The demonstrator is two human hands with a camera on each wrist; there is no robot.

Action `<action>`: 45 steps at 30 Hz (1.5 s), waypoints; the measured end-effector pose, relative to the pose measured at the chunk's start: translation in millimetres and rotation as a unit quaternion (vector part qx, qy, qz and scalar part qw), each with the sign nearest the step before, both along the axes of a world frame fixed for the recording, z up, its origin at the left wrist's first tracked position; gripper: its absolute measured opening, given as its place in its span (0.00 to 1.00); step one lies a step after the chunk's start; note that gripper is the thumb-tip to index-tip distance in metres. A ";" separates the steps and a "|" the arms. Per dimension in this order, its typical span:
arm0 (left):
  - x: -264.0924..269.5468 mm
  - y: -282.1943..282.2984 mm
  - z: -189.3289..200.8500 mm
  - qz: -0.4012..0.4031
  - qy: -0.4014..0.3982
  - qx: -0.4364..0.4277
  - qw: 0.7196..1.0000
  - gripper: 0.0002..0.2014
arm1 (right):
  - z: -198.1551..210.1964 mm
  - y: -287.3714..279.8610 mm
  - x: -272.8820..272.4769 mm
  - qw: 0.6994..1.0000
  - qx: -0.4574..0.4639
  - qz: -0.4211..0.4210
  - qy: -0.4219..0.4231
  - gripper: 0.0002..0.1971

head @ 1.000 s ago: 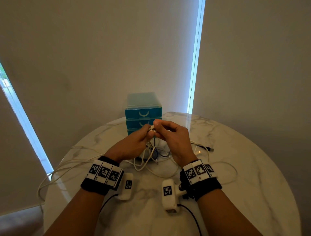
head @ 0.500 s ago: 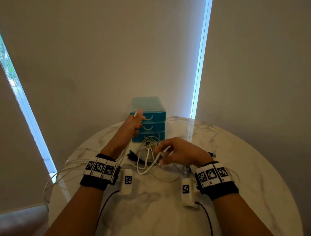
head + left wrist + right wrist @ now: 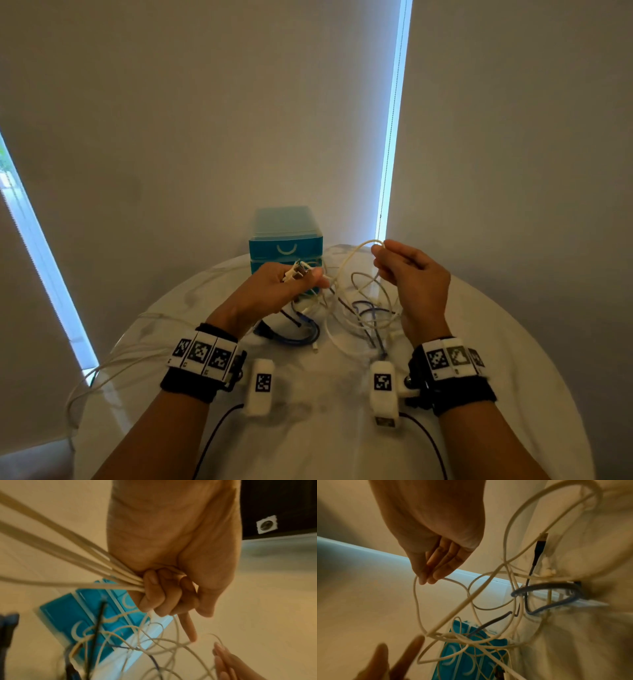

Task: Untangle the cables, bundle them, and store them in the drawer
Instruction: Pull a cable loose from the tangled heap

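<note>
A tangle of white, blue and black cables (image 3: 359, 308) lies in the middle of the round marble table (image 3: 496, 342), in front of a teal three-drawer unit (image 3: 286, 240) whose drawers are closed. My left hand (image 3: 308, 277) is raised over the tangle and grips a bunch of white cables (image 3: 120, 577), with the plug ends sticking out above the fist. My right hand (image 3: 380, 250) is up to the right of it and pinches a loop of white cable (image 3: 418, 601) between thumb and fingertips (image 3: 426, 577). A blue cable (image 3: 301, 337) curls on the table under the left hand.
Long white cable strands (image 3: 102, 370) trail off the table's left edge. A black USB plug (image 3: 541, 540) lies among the loops. Curtained walls with bright window slits stand behind the table. Bare marble lies on the near side, by my forearms.
My left hand has come down from beside the drawer unit, still holding plug ends. My right hand has risen from the tangle, lifting a white loop up and to the right.
</note>
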State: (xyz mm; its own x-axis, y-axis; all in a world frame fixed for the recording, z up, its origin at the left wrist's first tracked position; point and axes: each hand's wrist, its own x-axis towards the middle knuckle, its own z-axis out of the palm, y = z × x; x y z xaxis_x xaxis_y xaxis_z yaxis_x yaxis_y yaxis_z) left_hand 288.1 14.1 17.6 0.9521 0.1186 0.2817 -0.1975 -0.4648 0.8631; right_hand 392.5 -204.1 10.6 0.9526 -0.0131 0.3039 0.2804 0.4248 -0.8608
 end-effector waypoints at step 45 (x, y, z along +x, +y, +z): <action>6.7 -18.8 -6.4 0.085 -0.051 -0.091 0.991 0.23 | -37.9 36.1 -1.6 0.988 -0.118 0.037 -0.087 0.06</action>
